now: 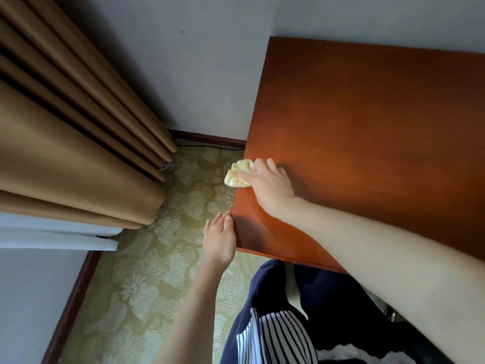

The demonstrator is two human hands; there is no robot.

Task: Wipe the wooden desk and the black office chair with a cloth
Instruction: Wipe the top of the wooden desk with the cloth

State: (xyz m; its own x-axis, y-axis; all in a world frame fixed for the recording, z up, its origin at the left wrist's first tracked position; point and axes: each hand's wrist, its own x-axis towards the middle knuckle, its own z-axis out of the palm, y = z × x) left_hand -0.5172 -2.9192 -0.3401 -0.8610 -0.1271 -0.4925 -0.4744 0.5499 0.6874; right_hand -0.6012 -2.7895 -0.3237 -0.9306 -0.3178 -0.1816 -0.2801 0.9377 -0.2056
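Note:
The reddish-brown wooden desk (367,122) fills the right half of the view, its left edge running down toward me. My right hand (270,183) grips a crumpled pale yellow cloth (237,174) at that left edge, and part of the cloth hangs past the edge over the carpet. My left hand (219,236) is lower, beside the desk's near left corner, with straight fingers touching the edge. The black office chair is not clearly in view.
Brown curtains (78,127) hang at the left with a white sheer below them. A green patterned carpet (147,285) covers the floor between curtains and desk. A grey wall (199,61) with a dark baseboard stands behind. My dark trousers and striped top show at bottom right.

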